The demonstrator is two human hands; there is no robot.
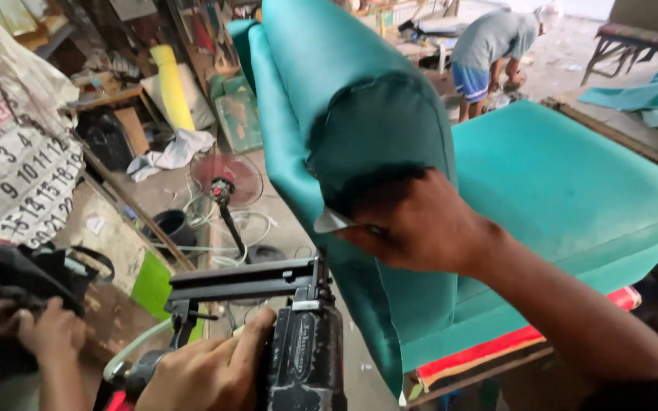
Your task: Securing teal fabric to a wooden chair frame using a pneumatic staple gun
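Note:
My right hand [420,224] presses teal fabric flat against the end of a teal upholstered armrest [375,114], fingers spread over a fold where a pale corner of padding shows. My left hand [207,373] grips a black pneumatic staple gun [302,350]. The gun's long magazine [241,280] points left, and its nose sits just below my right hand, close to the fabric edge. A pale green air hose [135,346] runs from the gun's rear. The teal seat [573,183] stretches to the right.
Another person's hand [51,331] holds dark material at the lower left. A person [493,46] bends over at the back. A small red fan [226,176], a black bucket [170,224], a yellow foam roll [173,87] and a wooden bench [634,38] stand around.

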